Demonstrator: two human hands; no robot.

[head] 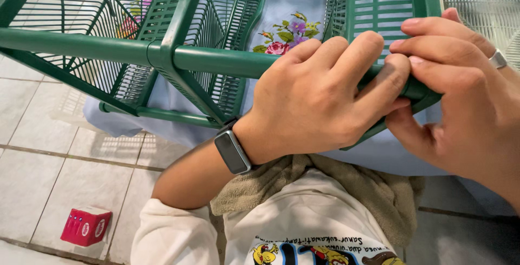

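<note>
Pale floor tiles [49,173] spread below our hands. Over them lies a light blue embroidered cloth [287,24] under the green plastic rack [179,37], whose tube [216,59] runs leftward from our grip. Our left hand [319,102] is curled tight around that tube; our right hand [466,97] pinches the rack's edge just beside it. A small red box [85,227] sits well below-left.

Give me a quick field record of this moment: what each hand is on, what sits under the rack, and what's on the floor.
left hand: wrapped over the green plastic rack's tube, smartwatch on the wrist
right hand: fingers pressed on the same tube at its corner, ring on one finger
under rack: pale blue cloth with embroidered flowers
lap: beige towel
floor: light tiles, small red box
</note>
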